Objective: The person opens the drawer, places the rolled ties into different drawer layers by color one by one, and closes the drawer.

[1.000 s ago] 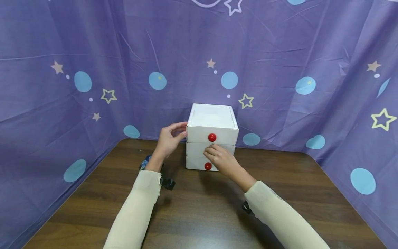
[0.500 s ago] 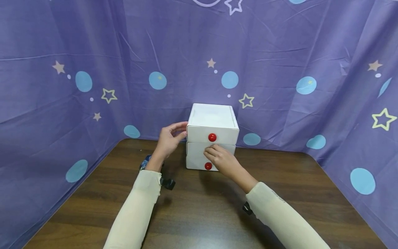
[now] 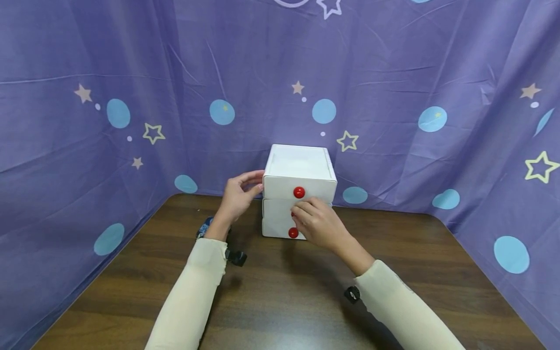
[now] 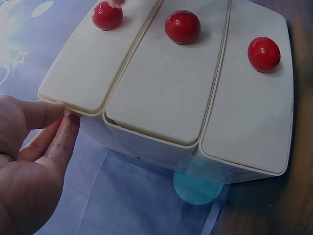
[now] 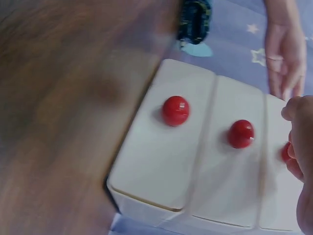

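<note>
A stack of three white drawers (image 3: 280, 211) stands at the back of the table, each front bearing a round red knob. All the fronts look closed. My left hand (image 3: 236, 198) touches the left side of the top drawer (image 4: 83, 63) with fingertips and thumb, fingers fairly straight. My right hand (image 3: 321, 223) hovers before the fronts with loosely curled fingers, beside the middle knob (image 3: 293, 214), which is partly hidden. In both wrist views its fingertips overlap the top drawer's knob (image 4: 106, 17); a firm grip does not show. The bottom knob (image 3: 293, 233) stands free below.
The brown wooden table (image 3: 271, 296) spreads in front of the drawers. A purple curtain (image 3: 262, 63) with stars and blue dots hangs behind and at both sides. Dark wrist-worn gear (image 3: 236, 257) sits on the left wrist.
My right hand has shifted slightly right and up, off the middle knob, part of which now shows. My left hand has stayed at the drawers' left side.
</note>
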Demonstrator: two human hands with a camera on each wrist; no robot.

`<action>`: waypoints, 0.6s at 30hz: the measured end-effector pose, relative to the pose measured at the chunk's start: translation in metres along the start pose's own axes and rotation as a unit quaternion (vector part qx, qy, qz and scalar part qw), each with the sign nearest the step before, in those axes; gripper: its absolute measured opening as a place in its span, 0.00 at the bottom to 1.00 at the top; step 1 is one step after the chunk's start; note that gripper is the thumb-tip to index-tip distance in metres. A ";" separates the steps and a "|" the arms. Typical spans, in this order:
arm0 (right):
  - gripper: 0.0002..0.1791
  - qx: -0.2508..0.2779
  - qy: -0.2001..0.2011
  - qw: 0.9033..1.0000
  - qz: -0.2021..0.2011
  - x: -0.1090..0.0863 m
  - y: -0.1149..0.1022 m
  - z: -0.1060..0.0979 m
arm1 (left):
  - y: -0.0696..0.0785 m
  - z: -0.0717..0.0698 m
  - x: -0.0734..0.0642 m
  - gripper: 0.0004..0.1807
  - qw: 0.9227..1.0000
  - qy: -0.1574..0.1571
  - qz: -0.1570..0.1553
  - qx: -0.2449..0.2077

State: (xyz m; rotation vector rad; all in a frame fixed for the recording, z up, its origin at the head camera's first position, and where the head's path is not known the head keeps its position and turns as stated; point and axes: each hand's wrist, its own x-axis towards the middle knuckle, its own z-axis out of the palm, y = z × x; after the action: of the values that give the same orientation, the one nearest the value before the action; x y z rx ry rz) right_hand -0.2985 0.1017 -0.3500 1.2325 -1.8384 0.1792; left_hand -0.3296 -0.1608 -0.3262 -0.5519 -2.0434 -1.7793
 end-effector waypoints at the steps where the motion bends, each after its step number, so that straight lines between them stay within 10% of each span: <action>1: 0.13 0.003 0.012 1.000 0.003 0.001 0.000 -0.003 | 0.000 0.000 0.000 0.19 1.000 0.000 0.000 0.000; 18: 0.16 0.050 0.144 0.980 0.132 0.012 0.037 -0.038 | -0.002 -0.001 0.000 0.19 1.000 -0.001 0.002 0.004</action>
State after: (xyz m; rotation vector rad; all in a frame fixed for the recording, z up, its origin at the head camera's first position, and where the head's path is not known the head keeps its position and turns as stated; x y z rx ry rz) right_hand -0.3070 0.1334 -0.3064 0.9668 -1.7466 0.5726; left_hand -0.3312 -0.1620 -0.3280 -0.5560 -2.0481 -1.7680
